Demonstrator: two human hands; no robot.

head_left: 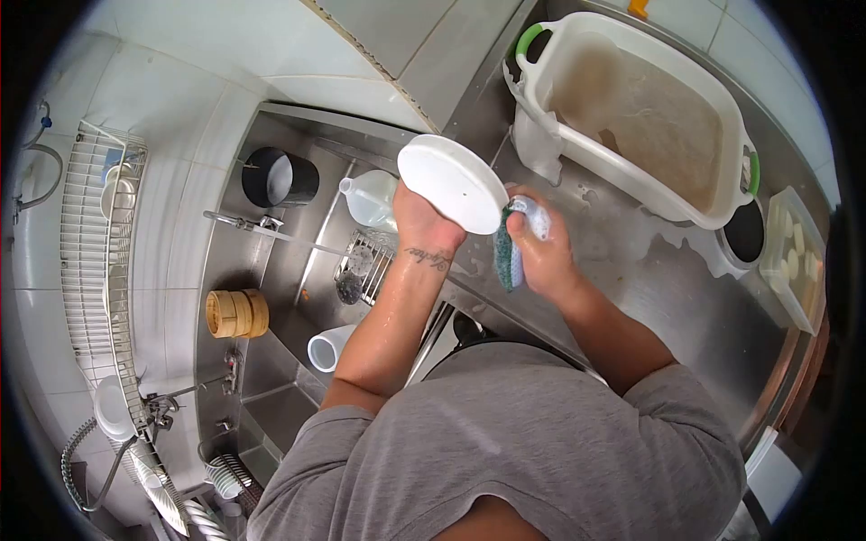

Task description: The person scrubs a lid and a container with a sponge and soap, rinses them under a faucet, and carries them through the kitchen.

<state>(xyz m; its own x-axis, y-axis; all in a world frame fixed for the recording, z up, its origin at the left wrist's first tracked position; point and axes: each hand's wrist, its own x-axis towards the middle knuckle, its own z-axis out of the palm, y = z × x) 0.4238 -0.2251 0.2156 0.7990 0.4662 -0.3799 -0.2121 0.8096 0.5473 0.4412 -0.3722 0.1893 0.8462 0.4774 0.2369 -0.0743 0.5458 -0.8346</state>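
My left hand [422,215] supports a round white lid [454,183] from beneath, tilted up in front of me. My right hand [543,236] is closed around a scrubbing sponge [507,251], green on one side and pale blue on the other. White suds show at its thumb. The sponge is right beside the lid's right edge. Below my left hand, water runs from a tap [242,221] into the sink [298,270]. A translucent plastic jug [370,198] lies in the sink close to my left wrist.
A white basin [649,167] with green handles holds murky water on the steel counter [631,270]. Right of it are a dark round container [745,233] and a clear box [794,261]. A black pot [280,178], bamboo steamer [236,313] and white cylinder [330,348] are at left, beside a wire rack [95,261].
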